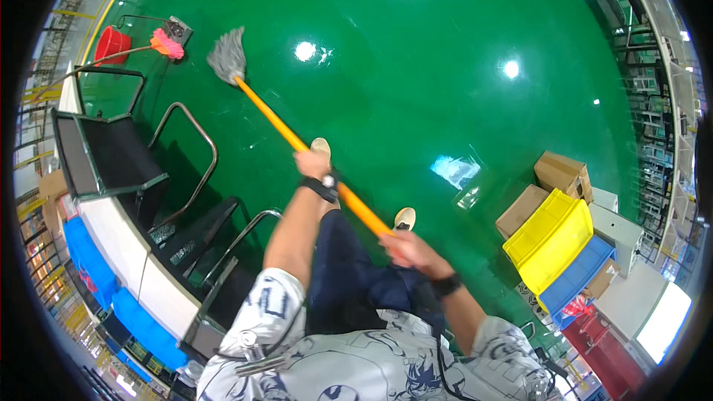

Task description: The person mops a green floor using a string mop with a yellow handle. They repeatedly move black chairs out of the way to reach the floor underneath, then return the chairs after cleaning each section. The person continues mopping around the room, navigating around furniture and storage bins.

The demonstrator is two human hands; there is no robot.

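A mop with an orange handle and a grey string head slants from the lower middle up to the far left. The mop head lies on the shiny green floor. My left hand is wrapped round the middle of the handle, with a dark band on its wrist. Lower and to the right, my right hand is closed round the handle near its top end; it looks slightly blurred. My two shoes stand on the floor, one on either side of the handle.
To the left are black chairs with metal frames beside a pale table holding blue bins. A red bucket and a pink mop head are far left. At right, cardboard boxes adjoin a yellow bin and a blue bin.
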